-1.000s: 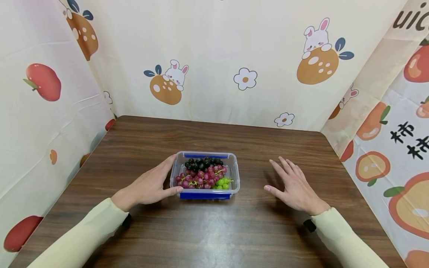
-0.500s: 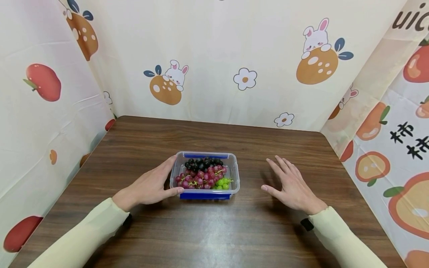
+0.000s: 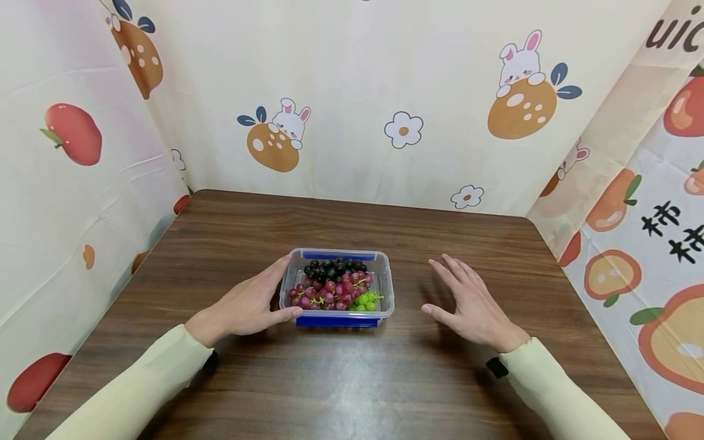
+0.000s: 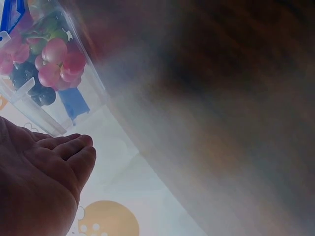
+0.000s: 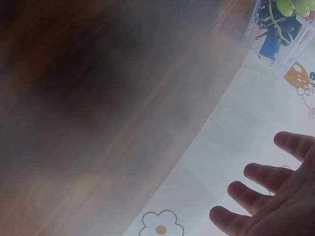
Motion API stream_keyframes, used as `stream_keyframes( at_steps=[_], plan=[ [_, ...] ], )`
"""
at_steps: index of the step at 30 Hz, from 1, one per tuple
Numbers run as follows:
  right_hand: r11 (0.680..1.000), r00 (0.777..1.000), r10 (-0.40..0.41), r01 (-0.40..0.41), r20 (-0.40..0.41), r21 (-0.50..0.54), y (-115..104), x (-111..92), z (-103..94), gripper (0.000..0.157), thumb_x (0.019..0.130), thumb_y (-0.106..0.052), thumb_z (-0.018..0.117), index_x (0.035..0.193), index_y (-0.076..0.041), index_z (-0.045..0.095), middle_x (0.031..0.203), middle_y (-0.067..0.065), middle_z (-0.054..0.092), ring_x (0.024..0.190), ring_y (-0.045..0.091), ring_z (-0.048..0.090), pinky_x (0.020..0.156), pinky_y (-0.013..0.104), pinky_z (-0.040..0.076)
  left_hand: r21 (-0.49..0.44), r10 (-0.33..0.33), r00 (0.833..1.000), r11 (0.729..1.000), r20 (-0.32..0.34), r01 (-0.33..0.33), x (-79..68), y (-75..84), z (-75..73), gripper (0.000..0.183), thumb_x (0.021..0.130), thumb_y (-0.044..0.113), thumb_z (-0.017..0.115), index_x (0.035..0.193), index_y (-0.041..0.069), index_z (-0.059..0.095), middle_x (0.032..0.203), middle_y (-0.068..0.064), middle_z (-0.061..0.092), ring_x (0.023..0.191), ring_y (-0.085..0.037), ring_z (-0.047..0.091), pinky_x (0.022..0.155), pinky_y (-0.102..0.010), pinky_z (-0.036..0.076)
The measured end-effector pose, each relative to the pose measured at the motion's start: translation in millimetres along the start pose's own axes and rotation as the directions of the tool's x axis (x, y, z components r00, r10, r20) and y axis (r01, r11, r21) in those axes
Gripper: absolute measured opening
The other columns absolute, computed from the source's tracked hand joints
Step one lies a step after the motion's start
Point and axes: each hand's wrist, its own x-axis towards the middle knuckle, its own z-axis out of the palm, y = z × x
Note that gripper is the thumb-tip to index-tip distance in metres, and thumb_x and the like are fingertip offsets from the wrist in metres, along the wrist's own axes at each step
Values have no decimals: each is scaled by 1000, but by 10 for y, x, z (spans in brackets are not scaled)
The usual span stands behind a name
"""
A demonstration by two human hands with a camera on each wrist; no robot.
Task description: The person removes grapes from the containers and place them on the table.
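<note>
A clear plastic food container (image 3: pixel 388 299) with blue clips sits on the table, with no lid on its top. Inside lie black grapes (image 3: pixel 335 269) at the back, red grapes (image 3: pixel 330 294) in the middle and green grapes (image 3: pixel 366 300) at the front right. My left hand (image 3: pixel 247 305) rests against the container's left side, thumb by the front left corner and fingers extended along the side. To the right of the container, apart from it, my right hand (image 3: pixel 473 305) is held with fingers spread, also seen in the right wrist view as a hand (image 5: pixel 280 196) holding nothing.
A brown wood-grain table (image 3: pixel 341 385) bears the container. Cream cloth (image 3: pixel 352 153) printed with rabbits and fruit hangs behind the table and at both sides.
My right hand has moved a little left, closer to the container. The left hand and the container have stayed in place.
</note>
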Motion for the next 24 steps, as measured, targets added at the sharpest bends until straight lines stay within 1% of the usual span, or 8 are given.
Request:
stream_keyframes(
  at_steps=[5,11,18,24],
  plan=[
    [1000,1000,-12,12,-13,15,-44,21,8,91,89,-63,70,162,-23,34,167,10,26,151,39,24,116,64,20,4,-1,1000,1000,2,1,-8,9,-7,114,89,80,53,166,11,5,170,-11,16,149,-31,34,111,-53,41],
    [999,1000,-21,22,-19,32,-94,35,14,89,89,-62,71,161,-23,35,166,9,28,149,41,27,115,65,23,4,4,1000,1000,0,-4,-14,14,-14,114,89,80,53,166,11,5,170,-12,16,148,-32,35,110,-54,42],
    [998,999,-28,30,-27,47,-152,43,11,89,88,-63,71,162,-29,33,166,4,28,150,36,28,116,62,23,7,11,1000,1000,1,-11,-8,17,-10,114,89,79,53,166,10,4,170,-11,16,148,-31,35,110,-53,42],
    [997,998,-55,57,-38,48,-203,58,6,90,87,-63,73,161,-29,34,165,6,30,149,36,31,114,63,27,15,3,1000,1000,3,-3,-7,24,-9,114,89,80,52,166,11,4,171,-10,15,149,-31,34,110,-53,42]
  ],
)
